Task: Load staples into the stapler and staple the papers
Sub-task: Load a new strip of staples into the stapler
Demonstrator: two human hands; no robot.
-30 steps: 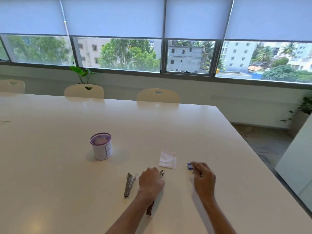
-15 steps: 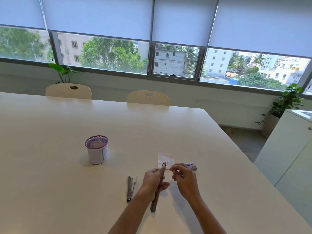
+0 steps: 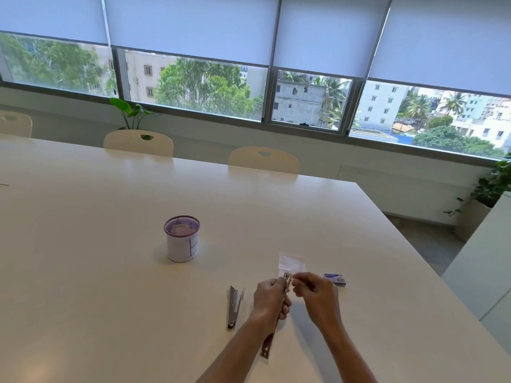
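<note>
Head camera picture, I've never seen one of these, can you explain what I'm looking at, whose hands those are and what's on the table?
There is no machine here. A person wears a camera on the head, so you look forward and down at their own two hands over a white table. The left hand grips a long metal stapler lifted off the table. The right hand has its fingers pinched near the stapler's front end; whether it holds staples is too small to tell. On the table lie a second metal stapler part, a small blue staple box, some white paper and a purple-rimmed mesh cup.
</note>
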